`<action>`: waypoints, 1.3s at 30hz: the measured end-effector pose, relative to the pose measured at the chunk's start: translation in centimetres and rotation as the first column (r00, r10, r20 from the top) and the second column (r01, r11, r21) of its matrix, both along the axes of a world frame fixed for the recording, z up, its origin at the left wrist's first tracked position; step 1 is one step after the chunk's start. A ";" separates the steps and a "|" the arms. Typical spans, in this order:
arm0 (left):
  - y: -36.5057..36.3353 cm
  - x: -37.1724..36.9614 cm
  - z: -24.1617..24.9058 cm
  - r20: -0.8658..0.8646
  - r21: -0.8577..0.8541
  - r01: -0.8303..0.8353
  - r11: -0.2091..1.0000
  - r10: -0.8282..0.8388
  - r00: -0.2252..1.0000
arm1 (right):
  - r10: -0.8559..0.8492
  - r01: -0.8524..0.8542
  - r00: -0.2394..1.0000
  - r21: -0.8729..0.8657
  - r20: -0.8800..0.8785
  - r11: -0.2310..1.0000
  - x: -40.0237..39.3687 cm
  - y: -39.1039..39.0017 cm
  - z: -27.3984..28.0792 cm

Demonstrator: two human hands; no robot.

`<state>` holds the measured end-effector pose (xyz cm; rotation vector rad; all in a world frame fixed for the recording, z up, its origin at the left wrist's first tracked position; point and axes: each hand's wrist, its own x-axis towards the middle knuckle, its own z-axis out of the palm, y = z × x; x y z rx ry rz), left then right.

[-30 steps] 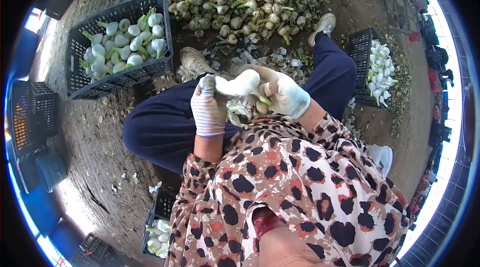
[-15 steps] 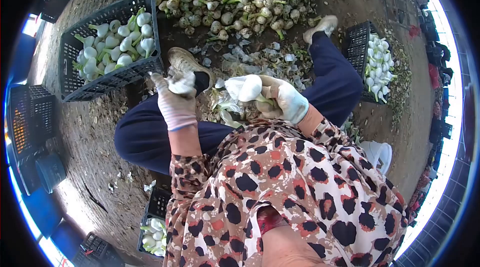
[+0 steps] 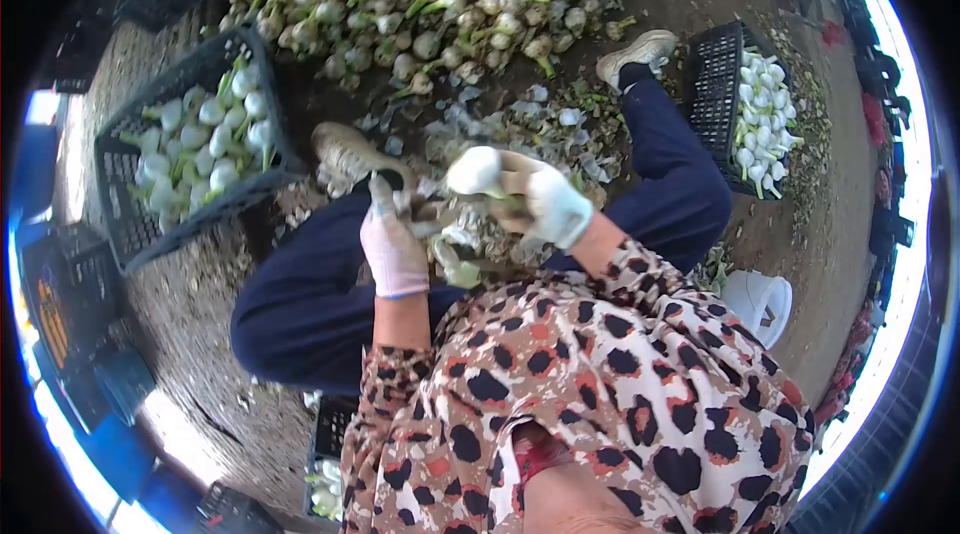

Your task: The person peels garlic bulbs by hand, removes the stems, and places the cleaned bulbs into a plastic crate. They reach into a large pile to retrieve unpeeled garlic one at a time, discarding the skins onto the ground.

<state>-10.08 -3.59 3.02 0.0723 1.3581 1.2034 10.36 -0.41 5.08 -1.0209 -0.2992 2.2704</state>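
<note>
A white peeled garlic bulb point(image 3: 474, 172) with a green stem is gripped in my right hand point(image 3: 548, 202), which wears a white and pale-blue glove with brownish fingers. Just left of it my left hand point(image 3: 393, 244), in a pinkish-white glove, has its thumb pointing up; its other fingers are blurred, and what they hold, if anything, is unclear. Below and between the hands, pale peelings and a greenish-white piece point(image 3: 455, 264) lie over the ground. Beyond the feet rises a large heap of unpeeled garlic point(image 3: 450, 9).
A black crate point(image 3: 115, 219) of white bulbs stands at left, another point(image 3: 712, 84) at right, and a third point(image 3: 325, 434) at lower left. Near the right knee is a white bucket point(image 3: 750, 299). Skins point(image 3: 500, 134) litter the ground between the shoes point(image 3: 640, 54).
The view has shifted. My left hand has moved right, closer to the bulb, and the white peel it had by its fingers no longer shows. My right hand still holds the bulb.
</note>
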 end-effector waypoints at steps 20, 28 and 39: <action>1.5 4.4 -3.4 -0.209 -0.191 0.536 0.822 -0.568 0.796 | 0.152 -0.316 -0.184 -0.205 0.971 0.926 11.9 19.2 -21.4; 3.4 5.1 -6.5 -0.353 -0.086 0.560 0.824 -0.551 0.756 | 0.142 -0.512 0.104 -0.070 0.984 0.856 11.0 12.3 -16.2; 1.5 5.2 1.6 -0.017 0.331 0.476 0.815 -0.499 0.866 | 0.083 -0.241 0.887 0.302 0.454 0.922 4.3 4.4 3.3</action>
